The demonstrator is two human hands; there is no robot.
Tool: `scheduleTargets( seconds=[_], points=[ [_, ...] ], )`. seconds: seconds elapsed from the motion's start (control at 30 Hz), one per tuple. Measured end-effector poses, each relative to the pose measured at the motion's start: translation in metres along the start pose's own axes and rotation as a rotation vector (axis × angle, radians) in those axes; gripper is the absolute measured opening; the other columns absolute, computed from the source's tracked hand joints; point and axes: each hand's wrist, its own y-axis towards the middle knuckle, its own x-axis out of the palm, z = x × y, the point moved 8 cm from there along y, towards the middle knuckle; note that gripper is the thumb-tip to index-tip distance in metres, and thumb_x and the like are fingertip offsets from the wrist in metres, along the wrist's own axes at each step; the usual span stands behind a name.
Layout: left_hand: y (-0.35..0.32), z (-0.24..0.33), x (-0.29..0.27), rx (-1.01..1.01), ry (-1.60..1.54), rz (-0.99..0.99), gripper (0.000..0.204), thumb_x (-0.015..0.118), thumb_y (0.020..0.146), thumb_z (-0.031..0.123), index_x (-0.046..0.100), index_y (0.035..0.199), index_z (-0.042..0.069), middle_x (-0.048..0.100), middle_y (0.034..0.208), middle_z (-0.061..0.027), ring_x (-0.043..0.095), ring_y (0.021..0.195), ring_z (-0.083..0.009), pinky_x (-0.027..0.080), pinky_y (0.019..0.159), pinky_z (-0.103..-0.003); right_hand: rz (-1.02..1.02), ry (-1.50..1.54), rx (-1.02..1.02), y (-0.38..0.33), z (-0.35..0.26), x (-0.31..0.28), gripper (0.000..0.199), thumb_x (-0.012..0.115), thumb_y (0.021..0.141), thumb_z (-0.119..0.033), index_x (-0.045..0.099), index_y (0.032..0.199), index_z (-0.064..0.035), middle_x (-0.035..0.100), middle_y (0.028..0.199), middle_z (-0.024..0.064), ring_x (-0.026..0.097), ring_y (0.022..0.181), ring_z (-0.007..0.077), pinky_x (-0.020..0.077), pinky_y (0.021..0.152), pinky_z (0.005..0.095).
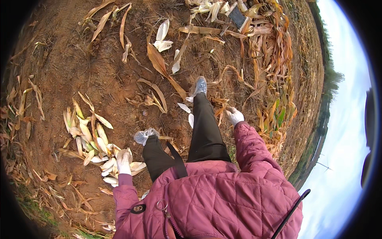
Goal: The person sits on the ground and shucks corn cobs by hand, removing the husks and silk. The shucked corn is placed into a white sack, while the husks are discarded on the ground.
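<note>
The left hand [124,161], in a pale glove, was bent down over the near right edge of a heap of corn [102,134]; it seemed to touch the ears there, but whether the fingers had closed on one I could not tell. The right hand [235,116], gloved too, reached ahead with its fingertips just beside some crumpled dry leaves [218,102], and its grip could not be made out either. The gloves were probably there to spare the skin from rough husks. The corn spread beyond the left hand and to its left, the ears lying close together at many angles, which suggested they had been gathered rather than dropped; they were long, tapered and smooth, cream to yellow-green in their husks. Between the two hands stood the feet in clear, wrinkled plastic covers [145,136], likely worn against the dirt, below dark trousers [205,131]. Ahead of the right hand and to its left lay a broad brown leaf [157,59] and stiff white husks [162,30] on loose reddish soil [107,75]. To its right ran a thick band of papery, curled stalks [274,51]. Nearest the body was a quilted pink jacket [223,183].
</note>
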Motion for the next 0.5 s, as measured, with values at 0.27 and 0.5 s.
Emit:
scheduleTargets(
  seconds=[0.27,0.5],
  points=[
    [0.034,0.003,0.142,-0.045,0.138,0.065,0.043,0.058,0.088,0.023,0.049,0.123,0.001,0.061,0.103,-0.0125,0.06,0.09,-0.0219,0.051,0.08,-0.036,0.053,0.61,0.008,0.216,-0.055,-0.131,0.051,0.059,0.092,-0.03,0.046,0.135,-0.0058,0.06,0.112,0.0086,0.059,0.092,0.0174,0.0523,0.079,0.032],
    [0.024,0.019,0.35,-0.202,0.236,0.172,0.029,0.058,0.087,0.013,0.054,0.114,0.003,0.058,0.088,-0.0038,0.054,0.07,-0.0112,0.048,0.063,-0.024,0.12,0.95,0.122,0.465,-0.053,-0.202,0.059,0.058,0.091,-0.04,0.041,0.139,-0.0097,0.052,0.107,0.0089,0.052,0.077,0.0166,0.0451,0.066,0.0302]
  ],
)
